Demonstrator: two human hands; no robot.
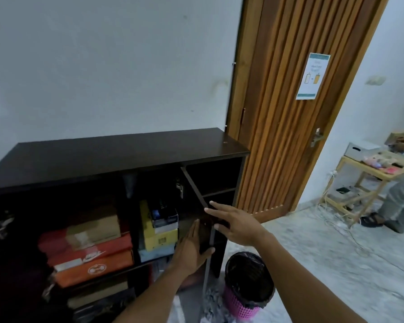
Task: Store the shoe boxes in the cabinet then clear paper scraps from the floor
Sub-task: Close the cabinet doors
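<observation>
The dark cabinet (117,155) stands against the wall with its shelves in view. Orange shoe boxes (91,259) lie stacked on the left shelf with a brown box (93,229) on top. In the middle bay a yellow box (156,236) sits on a light blue one (154,252), and a black box (165,217) leans beside it. A cabinet door (193,183) stands ajar. My left hand (191,248) lies flat on its inner face with the thumb hooked round the edge. My right hand (236,224) rests on the outer side, fingers spread.
A pink bin (247,285) with a black liner stands on the floor just right of the door. A slatted wooden room door (289,113) is behind it. At the far right are a low wooden table (371,178), trailing cables and another person's legs (397,206).
</observation>
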